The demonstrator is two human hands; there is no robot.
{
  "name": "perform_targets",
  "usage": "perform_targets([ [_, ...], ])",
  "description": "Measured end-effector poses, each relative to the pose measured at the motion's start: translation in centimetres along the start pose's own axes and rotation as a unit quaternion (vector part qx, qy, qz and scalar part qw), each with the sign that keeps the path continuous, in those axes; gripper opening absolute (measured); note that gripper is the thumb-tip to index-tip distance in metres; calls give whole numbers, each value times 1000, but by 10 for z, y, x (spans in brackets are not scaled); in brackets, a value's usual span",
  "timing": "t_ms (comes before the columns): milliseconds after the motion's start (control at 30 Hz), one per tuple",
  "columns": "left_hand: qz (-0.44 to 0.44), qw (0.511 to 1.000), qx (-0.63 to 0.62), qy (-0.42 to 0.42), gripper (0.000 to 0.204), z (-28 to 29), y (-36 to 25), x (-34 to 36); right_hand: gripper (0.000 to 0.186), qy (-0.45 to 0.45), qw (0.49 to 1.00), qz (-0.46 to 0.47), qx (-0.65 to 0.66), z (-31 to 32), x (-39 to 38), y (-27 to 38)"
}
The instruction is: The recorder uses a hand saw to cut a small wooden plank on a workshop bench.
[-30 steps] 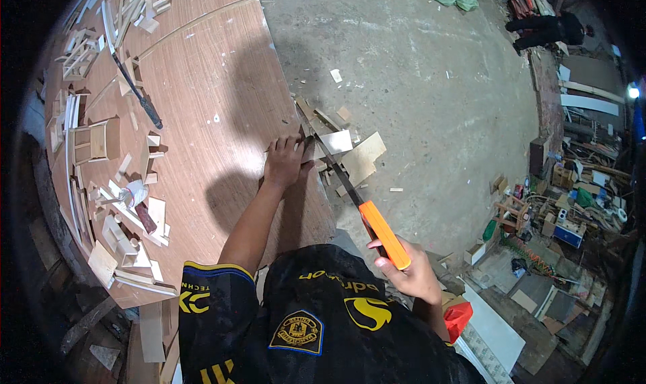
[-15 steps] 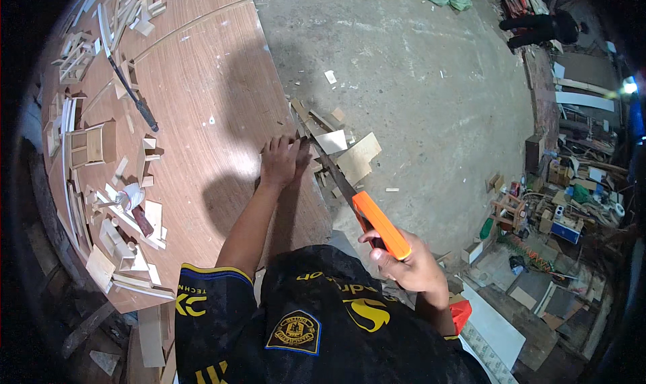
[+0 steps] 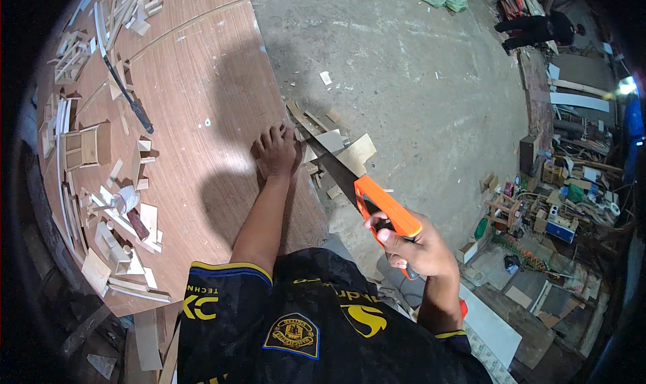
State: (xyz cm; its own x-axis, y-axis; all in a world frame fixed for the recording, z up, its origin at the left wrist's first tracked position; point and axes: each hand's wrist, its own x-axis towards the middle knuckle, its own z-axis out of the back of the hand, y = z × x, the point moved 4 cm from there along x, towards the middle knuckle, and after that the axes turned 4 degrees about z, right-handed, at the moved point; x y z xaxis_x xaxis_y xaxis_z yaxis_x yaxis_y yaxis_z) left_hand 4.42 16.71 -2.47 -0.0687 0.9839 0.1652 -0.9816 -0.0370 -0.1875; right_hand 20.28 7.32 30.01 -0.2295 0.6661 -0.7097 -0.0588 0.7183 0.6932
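In my right hand point(image 3: 422, 248) is a handsaw point(image 3: 340, 173) with an orange and black handle, my fingers wrapped round the grip. Its dark blade slants up and left to the bench edge, where the tip end lies close by my left hand point(image 3: 276, 154). That hand presses down on the right edge of the wood-topped bench point(image 3: 249, 189), fingers bent over the rim; whatever lies beneath them is hidden. Just past the edge, below the blade, are pale wood offcuts point(image 3: 360, 153).
Small wooden pieces point(image 3: 86, 145), a dark-handled long tool point(image 3: 140, 115) and a white roll point(image 3: 126, 199) lie along the bench's left side. Concrete floor point(image 3: 417, 88) stretches to the right, with clutter point(image 3: 562, 216) beyond. A person in dark clothes point(image 3: 538, 31) is far off.
My right hand and the saw handle have shifted slightly up and to the right, and more of the blade's flat face shows. My left hand stays at the bench edge.
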Motion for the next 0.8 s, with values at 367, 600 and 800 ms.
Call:
perform_targets([
  [367,-56,996,-18,-68,13,-2,3,8,15,-41,998,-21,-34,-14,34,9],
  [600,-32,995,4,-95,8,-7,-3,9,10,-31,994,-38,-95,-15,49,13],
  [800,-54,989,82,-108,26,-10,-6,11,10,-24,989,-38,-139,-14,56,20],
])
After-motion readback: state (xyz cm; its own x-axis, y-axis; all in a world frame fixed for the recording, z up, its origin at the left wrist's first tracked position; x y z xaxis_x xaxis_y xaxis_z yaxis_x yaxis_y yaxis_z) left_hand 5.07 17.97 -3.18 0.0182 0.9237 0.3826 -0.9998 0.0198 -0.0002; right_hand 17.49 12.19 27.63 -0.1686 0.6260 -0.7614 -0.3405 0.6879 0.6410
